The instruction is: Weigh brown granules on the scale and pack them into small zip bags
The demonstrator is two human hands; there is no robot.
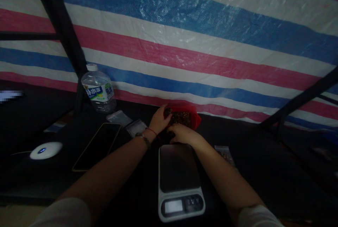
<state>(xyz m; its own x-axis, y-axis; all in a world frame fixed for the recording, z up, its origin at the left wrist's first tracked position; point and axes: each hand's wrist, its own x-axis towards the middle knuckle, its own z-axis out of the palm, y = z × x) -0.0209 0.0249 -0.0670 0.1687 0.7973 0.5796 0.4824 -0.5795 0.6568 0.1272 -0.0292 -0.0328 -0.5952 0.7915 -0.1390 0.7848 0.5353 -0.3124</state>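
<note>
A red bag (195,118) lies open at the back of the black table, filled with small dark brown pieces (182,118). At its left edge is my left hand (160,120), its thumb and fingers closed around a dark clump that the dim light leaves unclear. My right hand (182,133) is at the bag's near side with the fingers curled in; what they hold, if anything, is hidden. Just below the right hand, a white kitchen scale (181,181) with a dark plate and a lit display stands on the table.
Left of my arms lie small clear zip bags (136,127), a phone (97,146) and a white oval corded device (46,150). A large plastic bottle (98,89) stands behind them. Beside my right forearm is a filled zip bag (225,154). A striped tarp (185,57) hangs behind.
</note>
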